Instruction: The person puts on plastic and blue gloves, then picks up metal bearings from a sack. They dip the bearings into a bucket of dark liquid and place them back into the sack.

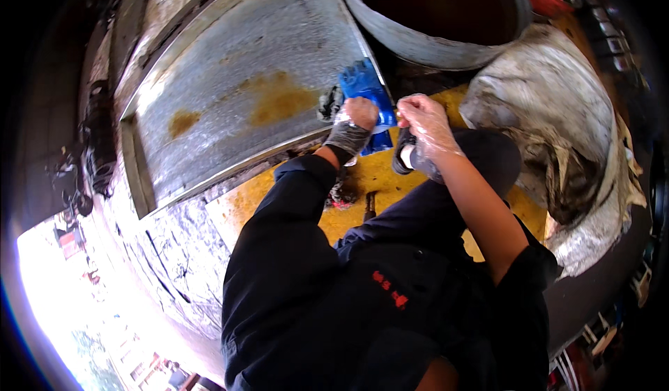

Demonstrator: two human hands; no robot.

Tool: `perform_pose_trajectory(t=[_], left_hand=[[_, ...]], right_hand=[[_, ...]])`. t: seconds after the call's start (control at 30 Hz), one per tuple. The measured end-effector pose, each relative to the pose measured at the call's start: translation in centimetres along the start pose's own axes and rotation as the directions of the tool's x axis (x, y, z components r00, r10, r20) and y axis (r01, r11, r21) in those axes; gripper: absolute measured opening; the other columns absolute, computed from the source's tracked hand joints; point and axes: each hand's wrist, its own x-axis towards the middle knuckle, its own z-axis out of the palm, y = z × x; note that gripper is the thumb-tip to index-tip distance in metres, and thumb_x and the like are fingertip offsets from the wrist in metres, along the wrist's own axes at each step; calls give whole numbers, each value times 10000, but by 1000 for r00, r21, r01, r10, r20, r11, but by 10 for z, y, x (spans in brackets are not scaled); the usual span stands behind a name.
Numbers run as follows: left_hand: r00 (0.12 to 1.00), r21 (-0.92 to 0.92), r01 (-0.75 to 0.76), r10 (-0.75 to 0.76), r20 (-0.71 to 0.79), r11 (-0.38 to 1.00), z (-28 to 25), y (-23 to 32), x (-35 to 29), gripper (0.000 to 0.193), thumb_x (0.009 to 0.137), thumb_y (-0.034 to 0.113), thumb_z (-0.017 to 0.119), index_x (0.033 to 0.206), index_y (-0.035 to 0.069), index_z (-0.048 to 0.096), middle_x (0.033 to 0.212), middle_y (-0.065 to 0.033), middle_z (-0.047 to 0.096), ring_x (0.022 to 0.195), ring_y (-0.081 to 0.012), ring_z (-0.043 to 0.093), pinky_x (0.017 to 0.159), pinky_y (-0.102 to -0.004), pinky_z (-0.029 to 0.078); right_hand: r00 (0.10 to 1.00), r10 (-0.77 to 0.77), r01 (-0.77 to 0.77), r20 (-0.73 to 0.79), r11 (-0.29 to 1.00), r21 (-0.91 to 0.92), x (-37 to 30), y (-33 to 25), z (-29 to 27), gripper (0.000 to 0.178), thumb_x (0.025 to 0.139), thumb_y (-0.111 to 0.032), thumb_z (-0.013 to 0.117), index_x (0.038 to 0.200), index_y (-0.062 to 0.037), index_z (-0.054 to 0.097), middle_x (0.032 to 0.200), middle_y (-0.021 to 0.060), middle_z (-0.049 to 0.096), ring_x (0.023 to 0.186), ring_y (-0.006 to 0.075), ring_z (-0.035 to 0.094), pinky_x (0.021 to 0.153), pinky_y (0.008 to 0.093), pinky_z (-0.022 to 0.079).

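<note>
My left hand (357, 118), in a thin clear plastic glove with a dark cuff at the wrist, is curled closed. It lies over blue rubber gloves (359, 79) at the right edge of a metal tray (209, 77); whether it grips them cannot be seen. Just to its right, my right hand (426, 120), also in a clear plastic glove, has thumb and fingers pressed together. What they pinch, if anything, is too small to make out. A dark grey crumpled cloth or glove (329, 103) rests beside my left hand on the tray.
Brown stains (279, 98) mark the tray. A large round drum (432, 46) with dark content stands at the far right. A dirty white sack (550, 91) slumps beside my right knee. Below lies a yellow surface (380, 178) with a dark handle-like piece (369, 205).
</note>
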Motion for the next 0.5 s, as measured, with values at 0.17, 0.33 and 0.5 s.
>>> perform_pose_trajectory(t=[0.17, 0.33, 0.5], left_hand=[[999, -48, -47, 46, -26, 998, 16, 0, -1, 59, 717, 149, 592, 661, 144, 577, 703, -35, 560, 713, -227, 575, 597, -374, 422], [994, -47, -108, 107, -34, 993, -10, -8, 4, 58, 715, 158, 598, 659, 143, 596, 706, -36, 554, 726, -217, 565, 610, -366, 405], [994, -114, 3, -15, -106, 993, -33, -26, 13, 53, 720, 154, 627, 728, 121, 586, 779, -62, 567, 773, -264, 583, 630, -405, 457]], right_hand=[[979, 195, -197, -61, 980, -21, 0, -9, -4, 162, 868, -161, 661, 943, -19, 638, 806, 43, 622, 668, 105, 587, 623, 220, 470], [966, 231, -226, -120, 973, 50, 5, -3, -3, 155, 853, -155, 655, 941, -27, 642, 797, 49, 617, 700, 112, 590, 639, 224, 473], [885, 398, -420, -242, 907, -42, 17, 13, -5, 152, 815, -140, 684, 790, 3, 639, 699, 87, 624, 556, 125, 556, 475, 234, 380]])
